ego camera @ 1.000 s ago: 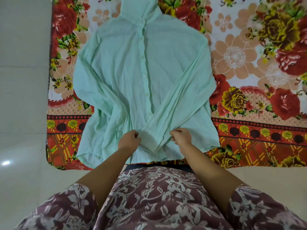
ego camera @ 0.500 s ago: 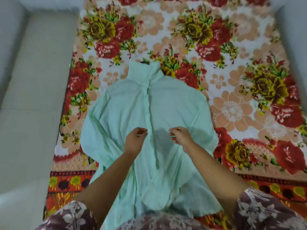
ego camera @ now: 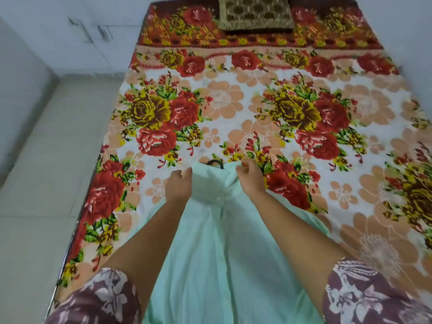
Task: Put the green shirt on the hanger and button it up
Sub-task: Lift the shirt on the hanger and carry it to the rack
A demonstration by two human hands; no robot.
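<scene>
A green shirt (ego camera: 210,265) lies front-up on a bed, its collar (ego camera: 208,181) pointing away from the person and its body running back toward the camera between two bare forearms. A line of small pale buttons (ego camera: 219,199) shows down the middle of the shirt, where the two front panels meet. The dark hook of a hanger (ego camera: 214,163) pokes out just beyond the collar and rests on the bedspread; the rest of the hanger is hidden under the cloth.

The left hand (ego camera: 178,187) is at the left edge of the collar with its fingers curled and its thumb against the fabric, gripping the shirt there. The right hand (ego camera: 251,181) is at the opposite edge of the collar, fingers likewise curled onto the cloth and holding it. The two hands flank the collar, apart from each other, with the hook between and just beyond them.

The bedspread (ego camera: 233,113) beneath is white with large red, yellow and peach flowers and a red border at the far end. A brown and gold patterned cushion (ego camera: 256,12) lies on that far border. Maroon sleeves with a pale floral print (ego camera: 100,298) cover the person's upper arms at the bottom corners. Pale floor tiles (ego camera: 46,183) run along the left side of the bed, meeting a light wall (ego camera: 70,31).
</scene>
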